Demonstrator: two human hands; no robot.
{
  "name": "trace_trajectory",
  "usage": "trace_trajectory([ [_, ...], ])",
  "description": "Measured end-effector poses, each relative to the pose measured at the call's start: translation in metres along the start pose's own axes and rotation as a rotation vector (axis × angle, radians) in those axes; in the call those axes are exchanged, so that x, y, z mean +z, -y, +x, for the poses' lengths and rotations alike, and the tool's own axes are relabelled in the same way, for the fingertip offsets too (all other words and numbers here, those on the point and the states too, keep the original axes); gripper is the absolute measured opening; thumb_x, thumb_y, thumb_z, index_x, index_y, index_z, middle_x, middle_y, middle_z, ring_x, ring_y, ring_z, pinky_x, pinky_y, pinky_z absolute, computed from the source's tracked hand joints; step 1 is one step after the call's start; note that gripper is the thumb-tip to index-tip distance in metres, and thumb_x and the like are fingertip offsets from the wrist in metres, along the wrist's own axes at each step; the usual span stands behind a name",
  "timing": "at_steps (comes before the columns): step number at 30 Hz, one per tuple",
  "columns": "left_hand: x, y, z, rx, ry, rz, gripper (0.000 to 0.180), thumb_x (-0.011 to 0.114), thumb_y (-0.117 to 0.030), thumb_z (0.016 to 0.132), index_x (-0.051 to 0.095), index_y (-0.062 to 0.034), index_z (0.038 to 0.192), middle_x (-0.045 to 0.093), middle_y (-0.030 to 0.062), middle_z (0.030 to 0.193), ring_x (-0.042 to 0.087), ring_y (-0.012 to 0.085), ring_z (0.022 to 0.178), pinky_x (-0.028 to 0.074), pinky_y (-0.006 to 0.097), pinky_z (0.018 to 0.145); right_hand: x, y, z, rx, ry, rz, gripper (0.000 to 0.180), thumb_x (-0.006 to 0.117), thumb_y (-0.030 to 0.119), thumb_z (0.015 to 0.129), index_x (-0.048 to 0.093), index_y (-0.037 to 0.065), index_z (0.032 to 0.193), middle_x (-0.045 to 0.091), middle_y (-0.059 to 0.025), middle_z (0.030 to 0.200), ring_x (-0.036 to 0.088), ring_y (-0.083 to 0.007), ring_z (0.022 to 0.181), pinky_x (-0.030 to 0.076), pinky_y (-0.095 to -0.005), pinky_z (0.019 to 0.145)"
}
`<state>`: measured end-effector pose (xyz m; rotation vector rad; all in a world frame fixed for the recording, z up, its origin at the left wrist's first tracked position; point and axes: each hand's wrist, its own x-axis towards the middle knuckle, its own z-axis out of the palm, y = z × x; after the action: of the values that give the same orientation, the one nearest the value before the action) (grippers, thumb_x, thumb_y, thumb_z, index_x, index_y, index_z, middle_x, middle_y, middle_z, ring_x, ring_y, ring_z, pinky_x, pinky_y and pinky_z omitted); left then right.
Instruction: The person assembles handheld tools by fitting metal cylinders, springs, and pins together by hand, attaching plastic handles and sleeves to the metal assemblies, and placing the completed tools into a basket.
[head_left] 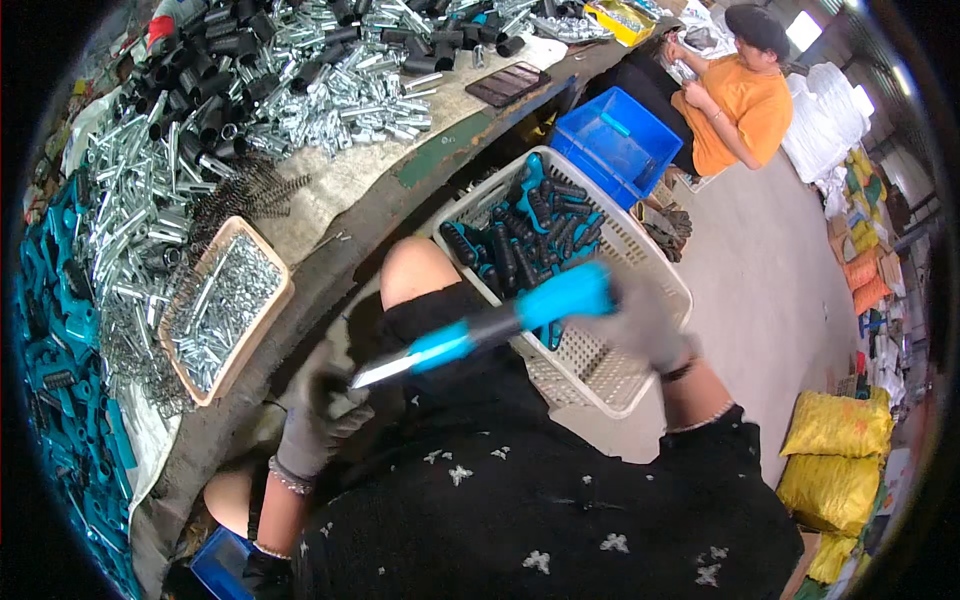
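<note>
A long blue-and-black tool handle (490, 325) with a bright metal end slants across my lap, smeared by motion. My right hand (640, 320), in a grey glove and blurred, is closed round its thick blue end. The metal end points down to the left, close to my left hand (322, 415). That gloved hand has its thumb and fingers curled but apart; whether the metal touches it I cannot make out. Beyond the tool, a cream plastic basket (640, 265) holds several black-and-blue handles (515, 240).
The workbench (345, 195) to the left bears heaps of metal tubes (340, 110), black sleeves (215, 95), springs (245, 195), blue housings (75, 330), a phone (508, 84) and a tray of small parts (270, 310). A blue crate (640, 150) stands near a seated person (740, 100). Yellow sacks (835, 450) lie right.
</note>
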<state>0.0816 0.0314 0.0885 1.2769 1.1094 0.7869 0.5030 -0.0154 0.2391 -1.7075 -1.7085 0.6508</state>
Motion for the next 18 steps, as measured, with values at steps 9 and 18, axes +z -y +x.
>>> trace_trajectory([
  [9, -0.008, 0.018, -0.06, -0.049, 0.125, 0.843, 0.079, 0.08, -0.027, 0.078, 0.041, -0.0017, 0.142, 0.042, 0.0325, 0.142, 0.041, 0.0493, 0.133, 0.036, 0.048, 0.112, -0.104, -0.071, 0.117, 0.232, -0.22, -0.709, 0.056, 0.072, 0.04, 0.084, 0.061, 0.001, 0.123, 0.068, -0.0217, 0.112, 0.067, -0.0361, 0.102, 0.052, -0.0412, 0.086],
  [18, -0.033, 0.027, -0.07, -0.047, 0.008, 0.966, 0.06, 0.076, -0.024, 0.078, 0.055, -0.0032, 0.13, 0.052, 0.0249, 0.133, 0.049, 0.0477, 0.121, 0.043, 0.051, 0.103, -0.071, -0.131, 0.254, 0.313, -0.103, -0.795, 0.062, 0.067, 0.054, 0.084, 0.063, 0.007, 0.124, 0.066, -0.0183, 0.124, 0.062, -0.0347, 0.116, 0.049, -0.0448, 0.097],
])
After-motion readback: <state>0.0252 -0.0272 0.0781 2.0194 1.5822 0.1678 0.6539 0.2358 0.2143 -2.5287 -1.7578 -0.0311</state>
